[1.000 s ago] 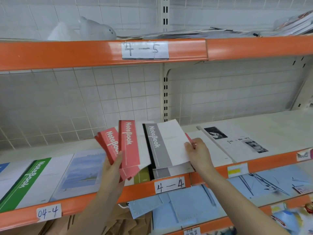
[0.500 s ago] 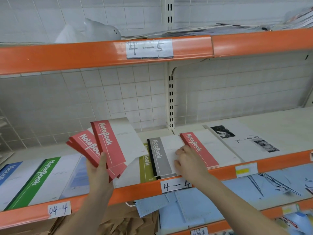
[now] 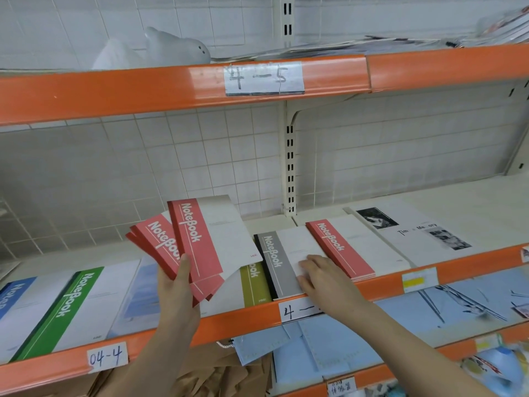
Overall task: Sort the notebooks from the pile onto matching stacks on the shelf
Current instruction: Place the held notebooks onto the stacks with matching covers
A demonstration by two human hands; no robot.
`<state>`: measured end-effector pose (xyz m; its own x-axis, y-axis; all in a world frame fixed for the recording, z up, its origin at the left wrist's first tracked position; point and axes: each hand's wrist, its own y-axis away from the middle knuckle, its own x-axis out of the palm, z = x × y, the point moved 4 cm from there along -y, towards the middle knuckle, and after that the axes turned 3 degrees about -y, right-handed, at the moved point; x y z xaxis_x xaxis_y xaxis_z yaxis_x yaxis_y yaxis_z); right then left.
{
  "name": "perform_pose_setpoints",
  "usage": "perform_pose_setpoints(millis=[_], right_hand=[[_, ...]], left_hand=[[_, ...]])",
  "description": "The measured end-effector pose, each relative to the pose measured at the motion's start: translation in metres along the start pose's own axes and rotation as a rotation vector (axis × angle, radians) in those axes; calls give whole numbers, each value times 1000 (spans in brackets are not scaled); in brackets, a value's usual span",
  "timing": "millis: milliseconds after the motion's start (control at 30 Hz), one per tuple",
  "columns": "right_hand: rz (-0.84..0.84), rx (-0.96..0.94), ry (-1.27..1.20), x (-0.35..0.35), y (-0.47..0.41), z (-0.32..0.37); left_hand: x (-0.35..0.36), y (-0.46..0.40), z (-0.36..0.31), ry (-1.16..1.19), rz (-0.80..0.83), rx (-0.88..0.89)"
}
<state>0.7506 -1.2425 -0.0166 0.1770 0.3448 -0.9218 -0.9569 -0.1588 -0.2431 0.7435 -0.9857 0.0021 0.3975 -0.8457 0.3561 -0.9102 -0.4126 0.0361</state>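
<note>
- Head view: the left hand [image 3: 176, 293] holds a fan of red notebooks [image 3: 197, 247] up in the air above the shelf [image 3: 257, 316], thumb pressed across the covers; each has a red band down the spine side with "NoteBook" in white and a pale grey-white panel beside it.
- The right hand [image 3: 323, 277] lies flat, fingers relaxed and grasping nothing, on the grey notebook [image 3: 276, 265] at the shelf's front edge; this one has a grey band, black spine and white panel.
- Just beside it on the right lies a red stack [image 3: 340, 247] of the same design, its front corner at the orange lip.
- An olive notebook [image 3: 254, 285] peeks out to the grey one's left, partly under the held fan.
- Toward the shelf's left end lie a green notebook [image 3: 65, 308] and a blue notebook [image 3: 11, 299], flat.
- Toward the right end lies a white booklet [image 3: 415, 233] with black-and-white photos.
</note>
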Motion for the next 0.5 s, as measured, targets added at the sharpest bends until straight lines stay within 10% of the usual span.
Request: perform_pose_setpoints(millis=[333,500], right_hand=[[58,8,-39,-3,-5,1],[11,215,-720,-20,-10,11]], left_hand=[[6,10,-4,9,80,-25],[21,24,2,-10,182,-37]])
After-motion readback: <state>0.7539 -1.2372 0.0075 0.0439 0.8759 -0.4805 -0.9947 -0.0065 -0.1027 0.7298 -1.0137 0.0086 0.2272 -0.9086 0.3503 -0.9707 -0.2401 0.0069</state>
